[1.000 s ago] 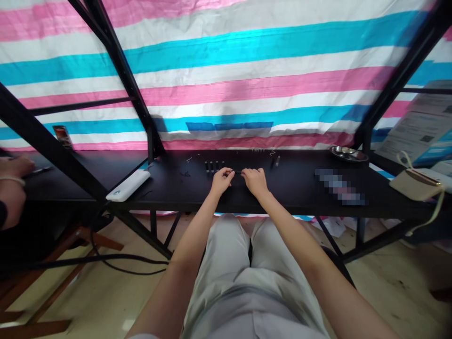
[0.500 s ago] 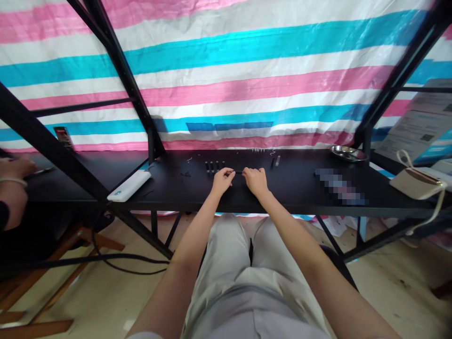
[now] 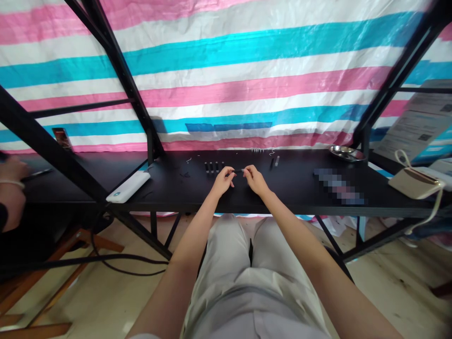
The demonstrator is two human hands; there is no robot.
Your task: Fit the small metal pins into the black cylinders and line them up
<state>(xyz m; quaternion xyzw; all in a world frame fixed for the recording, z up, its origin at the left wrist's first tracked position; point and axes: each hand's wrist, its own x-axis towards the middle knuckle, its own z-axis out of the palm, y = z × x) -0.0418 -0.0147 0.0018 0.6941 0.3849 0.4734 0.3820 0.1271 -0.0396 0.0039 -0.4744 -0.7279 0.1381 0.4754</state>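
My left hand [image 3: 223, 180] and my right hand [image 3: 254, 179] meet over the middle of the black table [image 3: 296, 195], fingers pinched on the two ends of a small dark rod-shaped piece [image 3: 238, 170]. Just behind my left hand stands a short row of small black upright pieces [image 3: 213, 166]. Further back lie tiny metal springs or pins [image 3: 260, 150] and two dark pen-like parts [image 3: 275, 161].
A white power bank [image 3: 128, 186] lies at the table's left, a steel dish [image 3: 348, 153] at the back right, a beige pouch with a cord [image 3: 416, 182] far right. Another person's hand [image 3: 11, 172] works at the far left. Black frame struts cross in front of the striped tarp.
Both hands have lifted slightly and drawn a little apart, so the dark piece between them shows more. The other person's hand at the left edge has shifted a bit.
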